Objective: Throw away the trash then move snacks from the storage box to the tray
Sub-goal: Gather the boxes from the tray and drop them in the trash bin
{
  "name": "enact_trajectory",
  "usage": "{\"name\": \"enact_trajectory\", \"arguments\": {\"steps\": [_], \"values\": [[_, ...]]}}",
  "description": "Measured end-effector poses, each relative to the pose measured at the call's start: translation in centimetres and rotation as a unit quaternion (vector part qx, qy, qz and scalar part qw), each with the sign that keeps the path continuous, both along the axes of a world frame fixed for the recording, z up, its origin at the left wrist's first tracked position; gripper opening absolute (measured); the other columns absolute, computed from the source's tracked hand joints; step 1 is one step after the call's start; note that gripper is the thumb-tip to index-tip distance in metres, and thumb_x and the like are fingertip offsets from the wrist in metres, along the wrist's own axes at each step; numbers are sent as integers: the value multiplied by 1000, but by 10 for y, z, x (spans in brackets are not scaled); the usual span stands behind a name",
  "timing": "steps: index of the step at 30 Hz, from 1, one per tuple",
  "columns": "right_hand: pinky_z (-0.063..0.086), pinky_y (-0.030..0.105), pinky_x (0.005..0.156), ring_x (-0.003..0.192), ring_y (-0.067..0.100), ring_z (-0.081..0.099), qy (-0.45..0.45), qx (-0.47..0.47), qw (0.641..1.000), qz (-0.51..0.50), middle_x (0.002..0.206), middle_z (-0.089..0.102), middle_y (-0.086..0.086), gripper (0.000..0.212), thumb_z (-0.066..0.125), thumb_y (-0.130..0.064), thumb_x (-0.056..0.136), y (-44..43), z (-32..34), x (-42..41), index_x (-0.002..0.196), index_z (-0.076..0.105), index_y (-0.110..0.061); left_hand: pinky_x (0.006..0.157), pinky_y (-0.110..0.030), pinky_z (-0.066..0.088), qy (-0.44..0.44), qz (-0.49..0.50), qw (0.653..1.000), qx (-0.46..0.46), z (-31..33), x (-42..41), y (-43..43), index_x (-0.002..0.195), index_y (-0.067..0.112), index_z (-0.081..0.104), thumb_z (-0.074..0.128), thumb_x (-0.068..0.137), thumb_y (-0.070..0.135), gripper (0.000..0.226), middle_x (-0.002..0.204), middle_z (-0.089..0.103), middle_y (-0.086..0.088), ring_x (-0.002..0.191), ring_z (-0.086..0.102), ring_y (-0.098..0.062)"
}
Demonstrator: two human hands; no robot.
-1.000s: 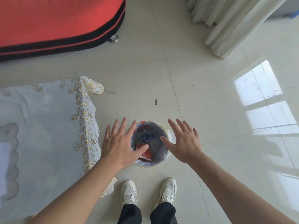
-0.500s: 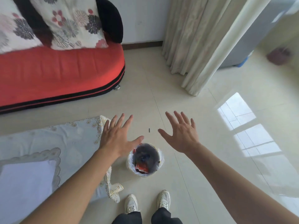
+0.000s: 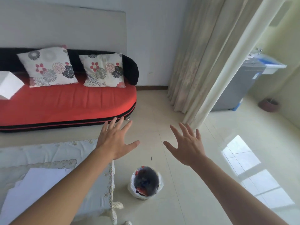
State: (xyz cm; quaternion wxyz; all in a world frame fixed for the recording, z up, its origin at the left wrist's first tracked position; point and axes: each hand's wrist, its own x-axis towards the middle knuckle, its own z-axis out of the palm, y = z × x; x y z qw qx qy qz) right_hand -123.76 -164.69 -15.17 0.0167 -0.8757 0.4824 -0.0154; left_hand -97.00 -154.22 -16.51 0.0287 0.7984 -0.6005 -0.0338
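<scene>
Extending palm-down in the head view, both hands are empty, with fingers straight and spread; neither grasps anything.

1. Left hand: hovers over the far corner of the table, which is covered by a pale embroidered cloth. The forearm crosses a flat white panel lying on that cloth.
2. Right hand: hovers over bare floor tile, well apart from any object.
3. Trash bin: stands on the floor below and between the two hands, on the person's side of them, just beside the table corner. Dark and red wrappers lie inside its white liner. With waste in the bin and both hands released, the disposal step appears complete. The bin's position beside the table probably keeps the drop short.
4. Snacks: none visible.
5. Storage box and tray: not confirmed. A white box sits on the red sofa, far to the left of and beyond the left hand. It cannot be identified as the storage box, and the flat white panel may or may not be the tray.
6. A small dark speck lies on the tile between the hands, just beyond the bin.

Open, unloaded hands suit the next pickup.
</scene>
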Motion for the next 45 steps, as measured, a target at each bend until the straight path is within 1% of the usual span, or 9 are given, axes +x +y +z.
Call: {"name": "enact_trajectory", "arguments": {"steps": [4,9,14,21,26,31,36,41,45], "values": [[9,57,125,157,29,6,-7,4,1000,27,169,15,5,79,22,-78,93,29,18,-1,160,13,-37,129,-49,2,2,62,998,-4,25,-5,66,165,39,5,24,82,93,100,174,5,0,161,1,-24],[15,57,123,156,29,11,-37,-7,996,79,167,21,5,78,23,-77,93,72,42,20,159,16,-36,129,-49,5,3,133,991,-3,52,-3,161,165,39,6,9,69,96,111,174,5,0,161,1,-24],[17,57,123,155,30,16,-76,-12,988,132,165,27,6,80,22,-77,91,115,66,65,158,22,-34,129,-49,6,-15,197,980,4,74,11,251,165,36,4,16,76,94,106,174,4,-2,160,4,-26],[22,55,122,153,31,22,-100,10,974,203,161,35,9,82,22,-77,90,196,64,122,157,27,-30,129,-49,12,-34,291,956,-2,70,49,375,165,36,7,9,72,90,107,174,11,-1,160,9,-26],[21,53,123,153,30,22,-100,25,965,241,161,35,8,77,29,-73,95,268,45,168,158,27,-30,127,-50,19,-25,344,939,2,49,74,463,165,36,13,23,77,83,100,173,15,-2,158,16,-29],[21,53,123,152,28,23,-75,42,957,275,162,33,7,77,26,-74,95,351,18,222,158,25,-30,124,-50,23,-2,361,932,12,28,102,548,163,34,22,18,69,85,107,170,25,-7,156,22,-32],[19,50,124,153,29,20,-62,67,956,278,164,28,7,77,26,-72,95,431,-6,270,159,21,-30,118,-50,34,11,367,930,10,-1,145,621,161,32,27,29,74,79,98,167,32,-4,151,33,-30],[21,48,124,152,29,23,-57,89,957,270,164,28,6,75,28,-71,97,497,-31,310,159,22,-30,122,-49,28,6,336,941,37,-24,188,660,161,33,21,44,84,73,89,172,19,-3,156,21,-32],[21,48,124,152,29,23,-37,107,956,270,165,27,8,75,30,-70,97,532,-54,333,159,20,-30,123,-49,27,30,328,944,31,-46,211,671,161,31,23,48,84,72,91,171,21,-8,155,24,-33]]}}
